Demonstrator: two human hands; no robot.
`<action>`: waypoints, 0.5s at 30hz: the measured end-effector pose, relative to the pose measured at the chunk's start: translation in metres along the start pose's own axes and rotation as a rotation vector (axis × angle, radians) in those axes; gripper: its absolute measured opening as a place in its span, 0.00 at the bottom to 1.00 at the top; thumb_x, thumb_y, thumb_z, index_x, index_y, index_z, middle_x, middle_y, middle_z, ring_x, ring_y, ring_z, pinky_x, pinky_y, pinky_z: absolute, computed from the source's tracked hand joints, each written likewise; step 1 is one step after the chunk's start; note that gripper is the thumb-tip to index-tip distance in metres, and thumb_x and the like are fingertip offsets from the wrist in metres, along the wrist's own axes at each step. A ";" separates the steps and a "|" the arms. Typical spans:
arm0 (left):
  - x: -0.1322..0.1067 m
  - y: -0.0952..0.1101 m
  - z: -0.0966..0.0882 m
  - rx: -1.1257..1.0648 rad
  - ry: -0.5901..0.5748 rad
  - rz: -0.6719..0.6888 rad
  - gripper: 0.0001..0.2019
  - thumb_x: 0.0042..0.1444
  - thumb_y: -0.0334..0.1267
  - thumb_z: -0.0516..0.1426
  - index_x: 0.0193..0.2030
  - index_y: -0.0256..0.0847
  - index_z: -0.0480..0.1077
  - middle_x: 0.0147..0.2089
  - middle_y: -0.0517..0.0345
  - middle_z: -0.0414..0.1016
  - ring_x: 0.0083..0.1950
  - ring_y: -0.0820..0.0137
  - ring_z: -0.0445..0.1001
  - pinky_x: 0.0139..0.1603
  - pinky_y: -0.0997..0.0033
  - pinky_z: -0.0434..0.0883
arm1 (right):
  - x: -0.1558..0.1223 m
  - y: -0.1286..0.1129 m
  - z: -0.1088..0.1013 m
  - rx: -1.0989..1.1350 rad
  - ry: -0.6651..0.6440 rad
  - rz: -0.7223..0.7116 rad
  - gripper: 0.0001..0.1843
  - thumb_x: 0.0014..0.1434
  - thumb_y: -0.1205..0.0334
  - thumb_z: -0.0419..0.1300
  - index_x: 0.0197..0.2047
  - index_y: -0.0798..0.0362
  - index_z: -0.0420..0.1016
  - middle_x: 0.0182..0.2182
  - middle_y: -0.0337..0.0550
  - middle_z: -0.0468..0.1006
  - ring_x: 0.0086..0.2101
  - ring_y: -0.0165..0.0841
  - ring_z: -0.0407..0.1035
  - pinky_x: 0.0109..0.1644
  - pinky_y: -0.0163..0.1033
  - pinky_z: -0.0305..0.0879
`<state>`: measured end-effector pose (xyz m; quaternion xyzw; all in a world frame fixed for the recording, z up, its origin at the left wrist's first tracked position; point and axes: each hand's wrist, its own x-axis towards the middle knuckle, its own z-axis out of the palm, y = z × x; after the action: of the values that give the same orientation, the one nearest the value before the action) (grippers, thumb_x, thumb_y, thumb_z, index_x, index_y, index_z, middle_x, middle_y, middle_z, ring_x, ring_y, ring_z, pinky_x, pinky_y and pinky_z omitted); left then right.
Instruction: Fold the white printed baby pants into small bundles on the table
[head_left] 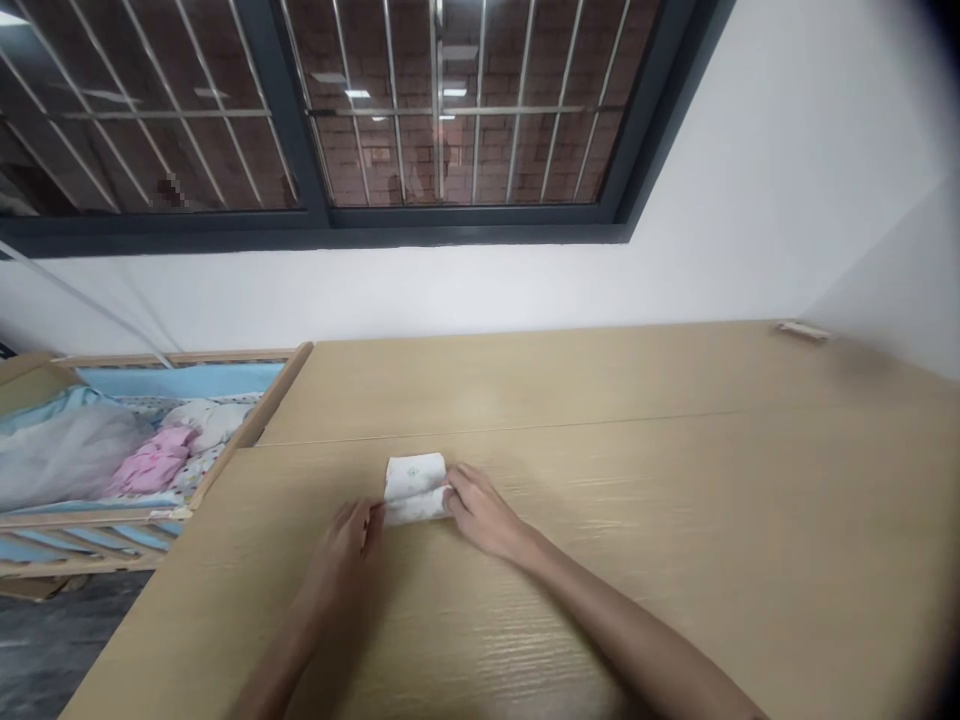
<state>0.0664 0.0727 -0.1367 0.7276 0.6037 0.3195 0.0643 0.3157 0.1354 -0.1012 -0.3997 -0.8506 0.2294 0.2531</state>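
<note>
A small white folded diaper with a faint printed mark lies on the wooden tabletop. Its near part is folded over, leaving a crease across the middle. At its right edge, my right hand is closed, thumb and fingers pinching the fold. My left hand is at the lower left corner with its fingertips together on the edge, slightly blurred. The undersides of both grips are hidden.
To the left stands a wooden crib with blue lining, a pink cloth and white bedding. Behind the table are a white wall and a barred window. A small flat object lies at the far right edge.
</note>
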 end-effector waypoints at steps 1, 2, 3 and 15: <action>0.011 -0.003 0.005 0.037 0.022 -0.001 0.17 0.72 0.45 0.44 0.44 0.42 0.72 0.41 0.53 0.78 0.41 0.63 0.77 0.43 0.62 0.74 | 0.008 0.005 0.003 0.020 0.037 0.038 0.11 0.71 0.65 0.46 0.44 0.52 0.70 0.42 0.48 0.75 0.45 0.38 0.69 0.53 0.45 0.65; 0.023 -0.006 0.011 0.073 0.040 -0.002 0.18 0.72 0.44 0.44 0.45 0.41 0.72 0.42 0.52 0.78 0.42 0.62 0.77 0.45 0.60 0.74 | 0.016 0.010 0.008 0.035 0.074 0.074 0.12 0.72 0.64 0.45 0.44 0.53 0.70 0.42 0.48 0.75 0.45 0.38 0.69 0.52 0.44 0.65; 0.034 -0.009 0.017 0.105 0.053 -0.003 0.18 0.72 0.43 0.43 0.45 0.40 0.72 0.43 0.50 0.78 0.44 0.60 0.76 0.47 0.59 0.74 | 0.024 0.016 0.013 0.044 0.110 0.105 0.13 0.73 0.62 0.45 0.45 0.53 0.70 0.41 0.49 0.75 0.45 0.38 0.69 0.52 0.44 0.65; 0.063 -0.005 0.058 0.228 0.187 0.028 0.20 0.71 0.43 0.45 0.59 0.32 0.68 0.57 0.35 0.73 0.60 0.51 0.71 0.59 0.48 0.69 | 0.048 0.029 0.036 -0.254 0.221 0.140 0.25 0.71 0.62 0.46 0.68 0.62 0.60 0.63 0.65 0.66 0.63 0.47 0.61 0.65 0.54 0.59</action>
<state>0.0977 0.1491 -0.1602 0.7056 0.6292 0.3162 -0.0797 0.2832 0.1829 -0.1342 -0.5095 -0.8098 0.0917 0.2760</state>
